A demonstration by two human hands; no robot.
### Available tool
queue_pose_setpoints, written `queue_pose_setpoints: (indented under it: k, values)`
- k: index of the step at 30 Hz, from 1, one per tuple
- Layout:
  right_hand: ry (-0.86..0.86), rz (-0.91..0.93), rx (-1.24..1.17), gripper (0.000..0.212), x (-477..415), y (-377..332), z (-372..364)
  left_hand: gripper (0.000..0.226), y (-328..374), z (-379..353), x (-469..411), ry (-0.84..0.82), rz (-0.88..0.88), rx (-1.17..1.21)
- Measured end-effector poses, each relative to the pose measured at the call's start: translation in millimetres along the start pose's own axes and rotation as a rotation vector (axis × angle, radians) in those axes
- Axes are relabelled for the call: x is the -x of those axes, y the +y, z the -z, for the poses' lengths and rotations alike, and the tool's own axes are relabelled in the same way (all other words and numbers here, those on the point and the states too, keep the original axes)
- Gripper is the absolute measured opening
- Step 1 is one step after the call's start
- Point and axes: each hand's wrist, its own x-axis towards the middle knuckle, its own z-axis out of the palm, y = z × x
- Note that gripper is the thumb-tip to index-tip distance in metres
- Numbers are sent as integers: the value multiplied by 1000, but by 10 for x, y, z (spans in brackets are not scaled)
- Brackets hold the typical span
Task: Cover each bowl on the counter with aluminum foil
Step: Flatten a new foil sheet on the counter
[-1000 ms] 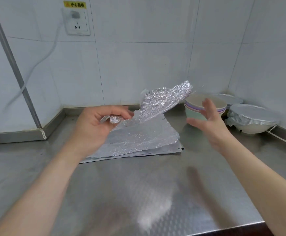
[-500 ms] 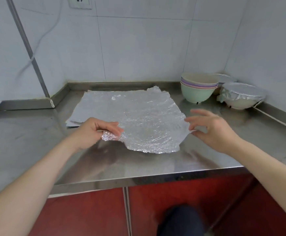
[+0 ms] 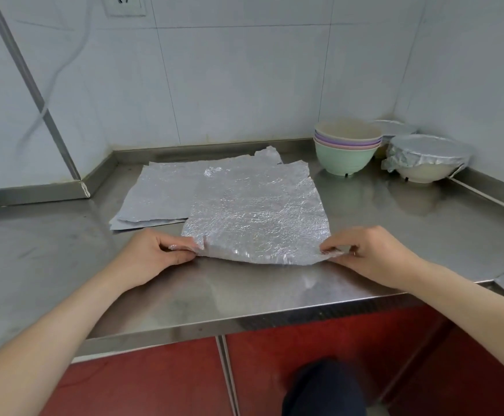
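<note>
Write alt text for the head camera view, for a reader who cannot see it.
The left hand and the right hand each pinch a near corner of a crinkled foil sheet on a steel counter, partly over a pile of flat foil. At the back right stand a stack of uncovered bowls and a foil-covered bowl.

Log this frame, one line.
left hand: pinches foil sheet corner | right hand: pinches other corner | bowl stack: uncovered | covered bowl: beside stack

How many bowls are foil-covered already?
2. The foil-covered white bowl sits by the right wall. The second covered bowl is behind it in the corner, partly hidden by the uncovered stack. More could be hidden there.
</note>
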Motion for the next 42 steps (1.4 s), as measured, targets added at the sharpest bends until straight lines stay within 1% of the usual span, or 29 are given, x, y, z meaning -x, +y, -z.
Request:
queue_pose_setpoints:
  k: [2, 4, 5, 8, 9, 11, 13, 15, 17, 20, 23, 27, 32, 34, 36, 38, 40, 42]
  values:
    - [20, -75, -62, 9, -52, -4, -31, 28, 29, 7, -29, 69, 23, -12]
    - [50, -202, -126, 5, -99, -9, -59, 26, 49, 3, -79, 132, 51, -9]
    - [60, -252, -160, 7, -120, -1, -78, 23, 47, 0, -114, 158, 73, -9]
    - [95, -360, -298, 27, -175, -15, -129, 6, 80, -19, -221, 211, 126, 19]
    - [127, -387, -354, 28, -202, -26, -133, 9, 81, -33, -262, 227, 128, 17]
    - [196, -428, -440, 25, -255, -44, -150, 25, 60, -58, -320, 265, 137, -2]
    - [251, -463, -480, 28, -309, -55, -182, 34, 54, -69, -369, 283, 152, -22]
    - [276, -499, -438, 33, -367, -49, -229, 49, 34, -67, -419, 289, 164, -48]
    - [248, -530, -288, 38, -431, -53, -249, 55, 51, -75, -450, 295, 169, -111]
    - [185, -600, -150, 37, -520, -50, -265, 57, 74, -105, -451, 324, 165, -200]
    - [162, -656, -30, 37, -573, -52, -312, 54, 32, -129, -451, 347, 181, -269]
    - [121, -699, 136, 34, -627, -102, -390, 53, 76, -161, -485, 334, 206, -475]
    - [65, -638, 348, 20, -704, -180, -364, 43, 149, -219, -506, 325, 204, -692]
    - [121, -539, 462, 18, -680, -164, -411, 40, 136, -231, -498, 326, 182, -753]
    - [211, -411, 488, 27, -655, -139, -470, 37, 113, -231, -489, 325, 159, -815]
    - [281, -361, 471, 33, -647, -127, -452, 37, 89, -228, -474, 324, 159, -844]
    - [275, -371, 418, 28, -655, -82, -463, 37, 68, -220, -467, 322, 150, -836]
    - [228, -435, 285, 29, -659, -61, -461, 37, 59, -204, -466, 321, 137, -790]
